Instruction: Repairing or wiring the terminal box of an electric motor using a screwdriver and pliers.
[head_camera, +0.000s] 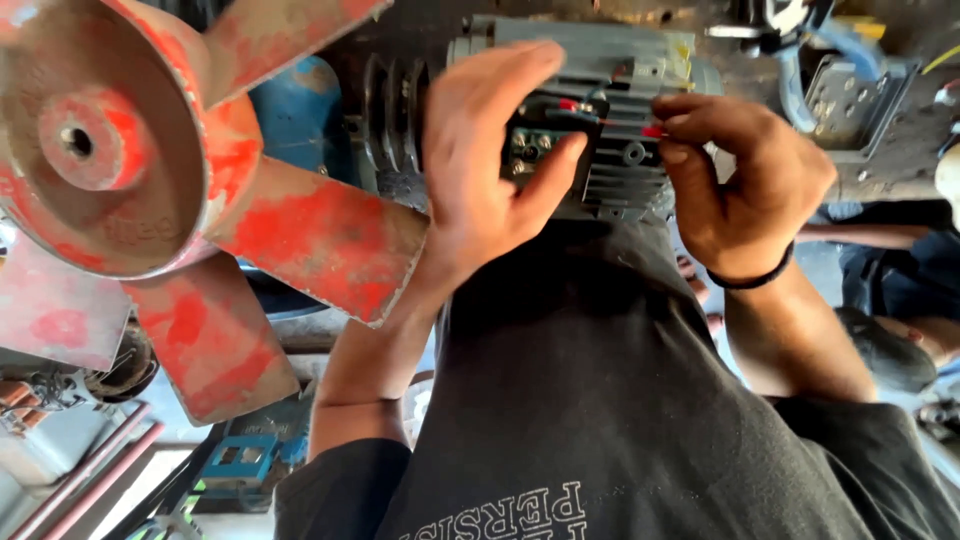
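Head view, cluttered workshop, left hand spread on grey motor, right hand pinching red wire

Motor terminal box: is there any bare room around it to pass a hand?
Little. The left hand covers the terminal box and the right hand pinches a red-tipped wire beside it. The red fan crowds the left. A bare patch lies between motor and blue bracket.

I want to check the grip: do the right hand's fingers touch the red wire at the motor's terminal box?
Touching. In the head view the right hand pinches the red wire between its fingertips, beside the grey motor.
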